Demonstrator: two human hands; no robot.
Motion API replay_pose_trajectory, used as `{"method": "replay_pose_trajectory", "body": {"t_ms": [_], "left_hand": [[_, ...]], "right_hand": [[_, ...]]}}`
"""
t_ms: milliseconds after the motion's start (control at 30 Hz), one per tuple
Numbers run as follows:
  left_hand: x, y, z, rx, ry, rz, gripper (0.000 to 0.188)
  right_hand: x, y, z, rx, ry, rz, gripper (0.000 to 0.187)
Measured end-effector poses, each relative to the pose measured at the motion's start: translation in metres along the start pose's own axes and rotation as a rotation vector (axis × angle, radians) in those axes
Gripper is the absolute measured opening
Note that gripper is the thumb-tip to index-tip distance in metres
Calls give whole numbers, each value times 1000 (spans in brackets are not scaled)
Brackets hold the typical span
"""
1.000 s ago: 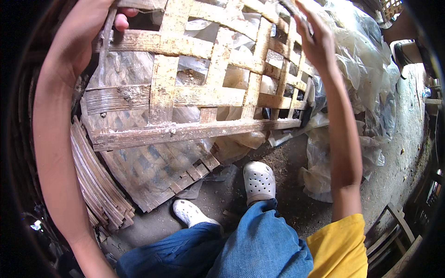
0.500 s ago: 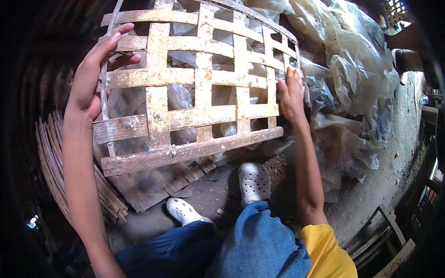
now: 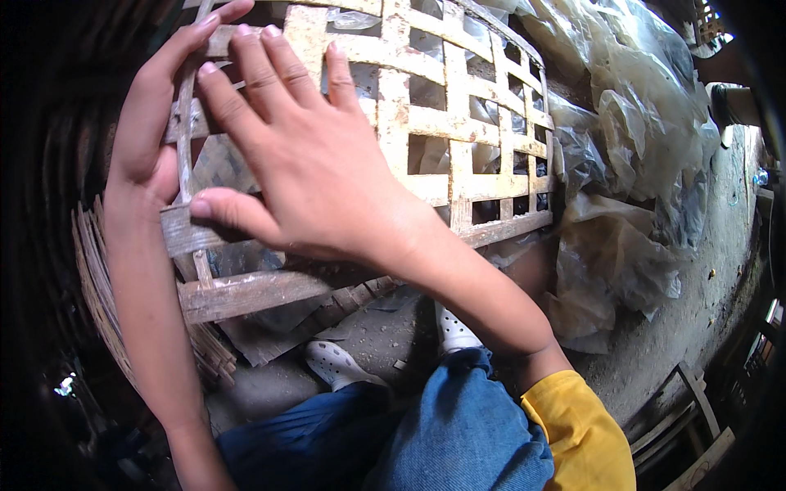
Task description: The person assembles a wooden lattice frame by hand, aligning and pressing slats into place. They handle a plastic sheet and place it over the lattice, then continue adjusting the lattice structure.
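Observation:
A woven bamboo lattice panel [image 3: 395, 106], of pale flat strips with square gaps, spans the upper part of the view. My left hand [image 3: 149, 119] grips its left edge, with the thumb side and some fingertips showing near the top corner. Across the left part of the lattice lies my right hand [image 3: 315, 168], fingers spread and palm down on the strips. It hides several crossings there. Along the panel's lower side runs a thicker wooden bar [image 3: 254, 295]. A thin upright strip [image 3: 187, 131] forms the left border beside both hands.
Crumpled translucent plastic sheeting [image 3: 639, 123] is heaped at the right. A bundle of thin bamboo strips [image 3: 102, 286] lies at lower left. My white clogs [image 3: 340, 364] stand on the dirt floor beneath the panel. Wooden slats [image 3: 700, 462] lie at lower right.
My right hand has left the panel's right edge and moved left, now spread over its left part. The panel has shifted slightly right; my left hand stays on its left edge.

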State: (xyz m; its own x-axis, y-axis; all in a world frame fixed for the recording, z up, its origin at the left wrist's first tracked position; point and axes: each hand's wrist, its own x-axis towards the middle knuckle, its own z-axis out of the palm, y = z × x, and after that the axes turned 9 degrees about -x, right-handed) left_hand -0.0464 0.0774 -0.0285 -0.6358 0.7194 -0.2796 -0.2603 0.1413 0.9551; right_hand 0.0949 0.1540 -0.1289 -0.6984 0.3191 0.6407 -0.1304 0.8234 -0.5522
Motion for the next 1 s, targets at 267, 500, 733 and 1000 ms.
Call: {"method": "replay_pose_trajectory", "body": {"t_ms": [267,500,733,1000], "left_hand": [[-9,-2,-5,22,6,-25,46],[-11,-8,5,118,65,49,47],[-12,4,11,34,-55,-34,49],[-14,2,23,111,8,50,50]], "right_hand": [[-45,81,-25,-69,-213,232,71],[-139,194,-69,-224,-312,628,69],[-177,232,-75,-248,-186,770,58],[-79,185,-85,-137,201,401,15]]}}
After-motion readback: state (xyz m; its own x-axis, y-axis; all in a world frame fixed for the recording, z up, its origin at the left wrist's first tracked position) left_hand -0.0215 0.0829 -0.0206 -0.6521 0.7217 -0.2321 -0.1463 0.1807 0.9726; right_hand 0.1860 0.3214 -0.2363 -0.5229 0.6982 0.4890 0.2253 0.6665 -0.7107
